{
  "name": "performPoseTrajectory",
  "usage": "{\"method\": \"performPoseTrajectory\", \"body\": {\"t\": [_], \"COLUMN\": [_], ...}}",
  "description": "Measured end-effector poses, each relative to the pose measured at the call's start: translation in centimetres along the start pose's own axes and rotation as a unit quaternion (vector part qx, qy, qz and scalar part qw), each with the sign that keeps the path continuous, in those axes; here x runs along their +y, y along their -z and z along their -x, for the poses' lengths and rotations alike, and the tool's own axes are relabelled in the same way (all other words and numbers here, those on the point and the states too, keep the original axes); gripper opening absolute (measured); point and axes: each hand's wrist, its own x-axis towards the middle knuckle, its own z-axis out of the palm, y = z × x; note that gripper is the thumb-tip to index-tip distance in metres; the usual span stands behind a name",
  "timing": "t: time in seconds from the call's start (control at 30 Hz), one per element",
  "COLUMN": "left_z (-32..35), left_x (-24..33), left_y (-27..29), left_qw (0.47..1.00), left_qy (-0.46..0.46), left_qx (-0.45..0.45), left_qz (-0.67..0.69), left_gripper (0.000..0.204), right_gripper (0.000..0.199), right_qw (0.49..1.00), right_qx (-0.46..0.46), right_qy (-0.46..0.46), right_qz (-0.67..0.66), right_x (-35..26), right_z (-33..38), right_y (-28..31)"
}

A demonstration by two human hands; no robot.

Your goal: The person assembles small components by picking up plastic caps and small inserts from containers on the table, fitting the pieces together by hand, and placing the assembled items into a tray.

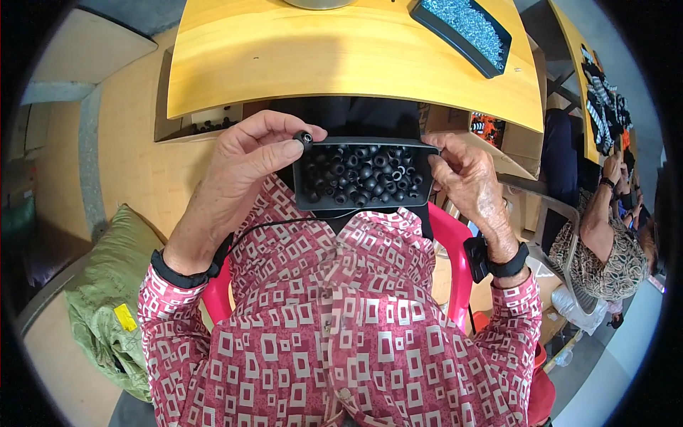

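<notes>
A dark rectangular tray (304,204) rests at my lap, below the table's near edge, filled with many small black hollow caps (366,173). Between thumb and forefinger my left hand (245,153) pinches one such black cap (304,139), just over the tray's upper left corner. Its open end shows something lighter inside, too small to make out. My right hand (466,174) is closed on the tray's right rim, thumb inside and fingers at the corner. Both wrists wear black bands.
On the yellow table (284,64) stands a black tray (466,32) of small clear bluish pieces. Cardboard boxes (516,142) sit under the table. A green sack (107,299) lies at left. Another person (597,235) works at a table on the right.
</notes>
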Motion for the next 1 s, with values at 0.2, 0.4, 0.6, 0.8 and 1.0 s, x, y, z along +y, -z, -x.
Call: {"method": "performPoseTrajectory", "body": {"t": [0.2,0.4,0.6,0.8,1.0], "left_z": [-0.1,-0.2,-0.4,-0.5,0.7], "left_x": [0.0,0.1,0.1,-0.1,0.5], "left_y": [-0.1,-0.2,-0.2,0.3,0.2], "left_qw": [1.0,1.0,1.0,0.999,0.999], "left_qy": [-0.003,-0.011,-0.006,0.004,-0.023], "left_qx": [0.005,0.003,0.0,-0.007,0.022], "left_qz": [-0.03,-0.017,-0.03,-0.037,-0.001], "left_gripper": [0.022,0.021,0.021,0.021,0.02], "right_gripper": [0.028,0.029,0.026,0.019,0.015], "right_qw": [0.998,0.995,0.989,0.976,0.962], "right_qx": [-0.055,-0.091,-0.017,-0.019,-0.016], "right_qy": [-0.008,-0.005,0.092,0.159,0.226], "right_qz": [0.002,0.042,0.116,0.144,0.149], "right_x": [0.5,0.9,0.3,1.4,-0.8], "right_z": [-0.8,-1.6,-1.7,-3.6,-1.7], "right_y": [0.5,1.2,1.2,0.0,-0.2]}}
